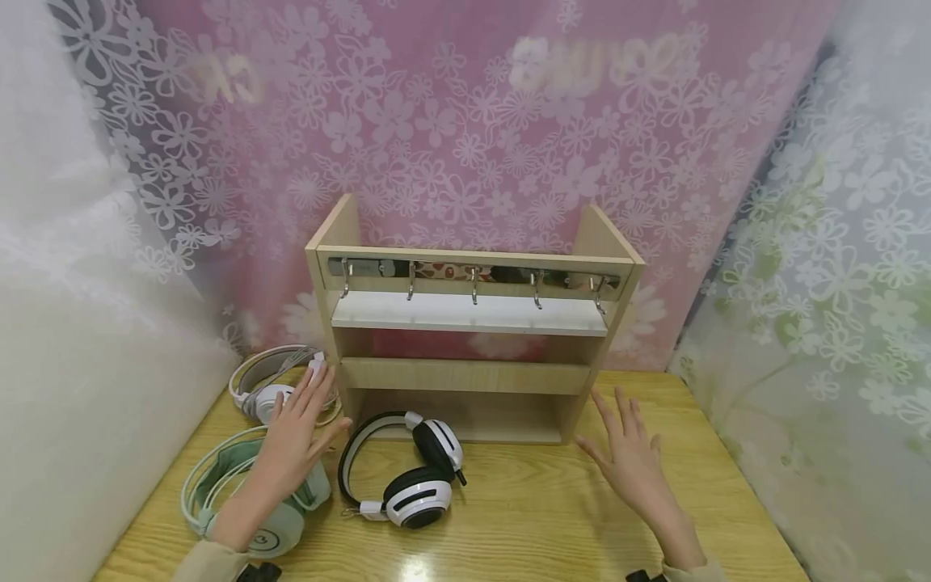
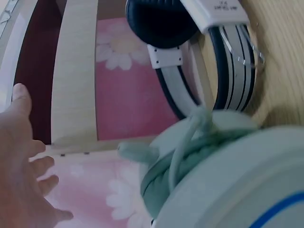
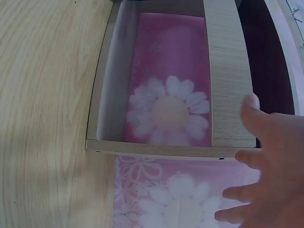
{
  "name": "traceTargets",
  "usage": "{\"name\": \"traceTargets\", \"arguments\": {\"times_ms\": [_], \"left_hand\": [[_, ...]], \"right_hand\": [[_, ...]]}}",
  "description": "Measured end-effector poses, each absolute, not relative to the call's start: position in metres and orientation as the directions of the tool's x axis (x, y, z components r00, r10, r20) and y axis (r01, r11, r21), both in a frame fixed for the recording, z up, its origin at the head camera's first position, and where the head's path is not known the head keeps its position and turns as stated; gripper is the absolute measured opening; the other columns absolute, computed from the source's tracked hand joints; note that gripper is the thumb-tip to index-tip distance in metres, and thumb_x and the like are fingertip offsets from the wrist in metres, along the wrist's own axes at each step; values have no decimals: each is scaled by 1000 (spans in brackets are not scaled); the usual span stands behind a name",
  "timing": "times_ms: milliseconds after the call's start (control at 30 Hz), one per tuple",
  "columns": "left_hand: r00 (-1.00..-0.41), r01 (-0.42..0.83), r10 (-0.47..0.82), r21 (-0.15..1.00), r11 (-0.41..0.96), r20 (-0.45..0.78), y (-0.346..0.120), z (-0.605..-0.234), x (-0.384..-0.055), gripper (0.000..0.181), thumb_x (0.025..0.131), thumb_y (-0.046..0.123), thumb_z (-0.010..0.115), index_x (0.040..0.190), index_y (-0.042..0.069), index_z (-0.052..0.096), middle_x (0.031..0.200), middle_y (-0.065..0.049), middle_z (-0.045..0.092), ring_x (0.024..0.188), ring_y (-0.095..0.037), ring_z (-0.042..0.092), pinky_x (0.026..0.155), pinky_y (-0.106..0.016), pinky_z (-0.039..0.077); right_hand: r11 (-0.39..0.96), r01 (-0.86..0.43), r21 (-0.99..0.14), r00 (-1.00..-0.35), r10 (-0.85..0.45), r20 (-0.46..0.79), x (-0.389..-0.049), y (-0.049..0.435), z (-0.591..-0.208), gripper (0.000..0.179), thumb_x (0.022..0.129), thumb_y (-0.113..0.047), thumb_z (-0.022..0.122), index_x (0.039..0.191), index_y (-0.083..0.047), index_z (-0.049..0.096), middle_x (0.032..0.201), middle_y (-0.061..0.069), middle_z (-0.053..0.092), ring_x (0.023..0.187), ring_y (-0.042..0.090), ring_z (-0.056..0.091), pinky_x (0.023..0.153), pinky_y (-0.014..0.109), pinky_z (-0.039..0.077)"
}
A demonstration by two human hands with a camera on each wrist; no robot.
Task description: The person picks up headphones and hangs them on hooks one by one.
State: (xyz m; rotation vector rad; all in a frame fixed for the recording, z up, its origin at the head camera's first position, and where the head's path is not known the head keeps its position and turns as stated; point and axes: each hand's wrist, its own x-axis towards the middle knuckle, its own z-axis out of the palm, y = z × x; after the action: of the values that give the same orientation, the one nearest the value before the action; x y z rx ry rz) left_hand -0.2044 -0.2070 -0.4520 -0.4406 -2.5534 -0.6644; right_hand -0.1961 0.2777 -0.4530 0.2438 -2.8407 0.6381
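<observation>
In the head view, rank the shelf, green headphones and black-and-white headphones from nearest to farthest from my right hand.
1. Shelf: just ahead and left of the right hand.
2. Black-and-white headphones: farther left, before the shelf's left end.
3. Green headphones: leftmost of the three.

Bare left hand (image 1: 294, 432) kinda blocking stuff
It's partly covering the round white-and-grey over-ear headphones (image 1: 269, 402); pale yellowish curtain lettering (image 1: 570, 66) is looking blurry.
</observation>
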Motion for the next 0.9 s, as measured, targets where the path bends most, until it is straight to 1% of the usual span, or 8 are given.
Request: {"name": "traceTargets", "arguments": {"times_ms": [67, 133, 233, 400, 533, 767, 833, 900], "left_hand": [[-821, 435, 187, 380, 816, 539, -211, -446, -205, 73, 98, 33, 67, 159, 11, 34, 163, -14, 33, 150, -37, 28, 112, -75, 19], [-790, 468, 189, 375, 800, 583, -215, -440, -206, 69, 97, 25, 69, 157, 9, 38, 157, -17, 42, 142, -41, 41, 111, -73, 26], [-736, 508, 186, 349, 787, 651, -221, -429, -207, 61, 97, 19, 69, 152, 8, 45, 144, -19, 56, 127, -43, 55, 107, -68, 34], [-613, 567, 163, 287, 772, 773, -226, -408, -212, 45, 97, 12, 68, 140, 6, 59, 127, -14, 69, 113, -38, 65, 96, -59, 47], [-526, 602, 141, 250, 759, 838, -226, -389, -215, 36, 95, 7, 68, 131, 4, 66, 118, -10, 73, 107, -35, 68, 88, -51, 50], [-511, 616, 163, 227, 754, 844, -230, -359, -216, 30, 97, 3, 64, 127, 4, 67, 118, -9, 74, 106, -34, 69, 88, -50, 52], [-485, 628, 169, 207, 750, 858, -230, -352, -218, 28, 98, 4, 62, 125, 4, 68, 116, -9, 74, 104, -33, 70, 85, -48, 52], [-478, 629, 170, 201, 751, 862, -230, -346, -220, 26, 99, 6, 61, 124, 4, 68, 116, -9, 74, 103, -32, 71, 84, -47, 53]], "right_hand": [[881, -223, -416, -950, -101, 294, -197, 277, -453, 72, 102, -41, 61, 161, -15, 29, 164, 29, 17, 147, 57, 15, 99, 87, 19], [875, -238, -422, -937, -92, 337, -198, 276, -453, 64, 102, -39, 60, 155, -10, 40, 159, 30, 30, 141, 58, 29, 100, 82, 29], [863, -270, -427, -916, -94, 390, -200, 273, -455, 54, 103, -37, 60, 146, -5, 52, 149, 28, 47, 131, 54, 46, 99, 72, 40], [836, -329, -439, -873, -92, 479, -203, 266, -458, 40, 102, -30, 63, 135, -8, 64, 130, 21, 65, 111, 43, 66, 85, 61, 54], [801, -360, -478, -859, -86, 504, -208, 258, -460, 32, 101, -25, 65, 128, -7, 68, 121, 17, 71, 100, 36, 71, 78, 56, 58], [731, -373, -572, -879, -80, 470, -219, 244, -467, 25, 100, -19, 66, 122, -9, 73, 113, 10, 75, 93, 28, 74, 74, 43, 62], [716, -378, -587, -883, -88, 461, -221, 240, -469, 24, 101, -19, 65, 122, -10, 73, 111, 9, 75, 92, 27, 73, 72, 40, 62], [706, -389, -592, -882, -98, 461, -223, 235, -470, 24, 100, -18, 65, 121, -10, 74, 111, 9, 75, 92, 27, 73, 70, 38, 62]]}}
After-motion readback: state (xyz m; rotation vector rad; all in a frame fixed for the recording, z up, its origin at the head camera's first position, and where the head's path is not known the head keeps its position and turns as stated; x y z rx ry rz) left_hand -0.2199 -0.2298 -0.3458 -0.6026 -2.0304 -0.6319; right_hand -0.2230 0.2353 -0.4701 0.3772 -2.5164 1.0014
